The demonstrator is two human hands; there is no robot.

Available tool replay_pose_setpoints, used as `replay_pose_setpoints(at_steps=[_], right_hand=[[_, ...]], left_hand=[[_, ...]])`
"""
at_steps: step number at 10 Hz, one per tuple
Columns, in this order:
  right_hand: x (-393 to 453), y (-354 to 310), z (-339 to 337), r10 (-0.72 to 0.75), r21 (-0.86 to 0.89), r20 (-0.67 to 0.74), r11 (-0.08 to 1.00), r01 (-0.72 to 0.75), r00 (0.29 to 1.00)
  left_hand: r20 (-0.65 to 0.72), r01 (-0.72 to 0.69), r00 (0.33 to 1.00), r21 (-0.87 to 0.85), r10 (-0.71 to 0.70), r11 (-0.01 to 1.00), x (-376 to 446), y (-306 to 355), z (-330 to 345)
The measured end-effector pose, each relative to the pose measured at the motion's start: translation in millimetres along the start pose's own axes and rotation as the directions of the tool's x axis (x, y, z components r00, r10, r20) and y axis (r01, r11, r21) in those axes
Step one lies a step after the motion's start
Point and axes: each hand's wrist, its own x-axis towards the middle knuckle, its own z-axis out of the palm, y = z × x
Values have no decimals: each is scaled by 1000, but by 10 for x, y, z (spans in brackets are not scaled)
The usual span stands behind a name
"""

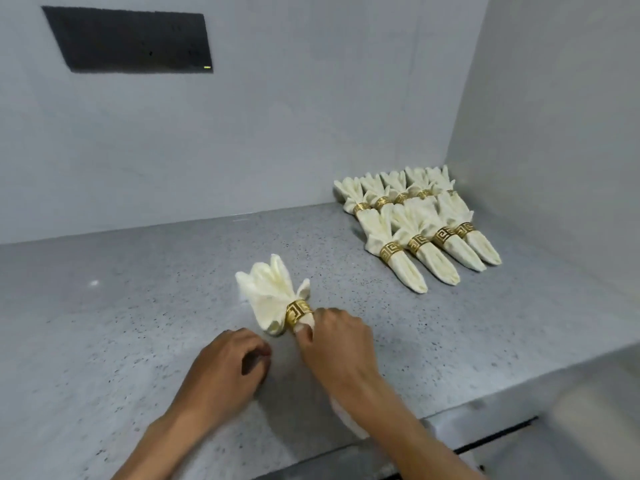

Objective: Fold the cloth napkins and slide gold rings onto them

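Cream cloth is fanning out beyond the gold ring [298,312] on the napkin [273,299] now lying near the middle of the speckled grey bench [138,306], well apart from the finished batch at the far right. The right hand [332,344] is pinching the napkin's narrow tail just beside the ring, and its grip is closing on the cloth. The left hand [228,368] is resting nearby with fingers loosely curled, holding nothing and not touching the napkin. Judging from this position, the ring is being seated; keeping the tail pulled straight while the ring is sitting square to the folds should be preventing the fan from skewing. The finished napkins [415,223] are lying in two overlapping rows: four ringed pieces in front and, apparently, five behind, though the rearmost is partly hidden. One ring is showing on each.
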Motion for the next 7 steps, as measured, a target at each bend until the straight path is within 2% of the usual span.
replay_pose_setpoints(at_steps=[1, 2, 3, 4, 5, 6, 7], right_hand=[[20, 582, -293, 65, 57, -93, 997, -60, 994], [288, 1747, -811, 187, 61, -308, 982, -177, 933], [571, 2530, -1101, 259, 13, -405, 961, -278, 877], [1056, 3532, -1312, 356, -47, -400, 912, -407, 844], [1385, 3932, -1285, 385, -92, -349, 893, -440, 855], [1728, 4144, -967, 401, -129, -259, 887, -443, 879], [1826, 4178, -798, 405, -167, -243, 877, -450, 881]], left_hand=[[46, -56, 997, -44, 58, 997, 256, 256, 161], [63, -104, 992, -110, 111, 989, 831, 698, 546], [101, -68, 993, 25, 65, 997, 1174, 865, 769], [68, 4, 998, 197, -18, 980, 1499, 957, 983], [38, 25, 999, 215, -34, 976, 1563, 992, 1050], [8, 60, 998, 247, -63, 967, 1610, 963, 1120], [-17, 33, 999, 271, -30, 962, 1632, 985, 1145]])
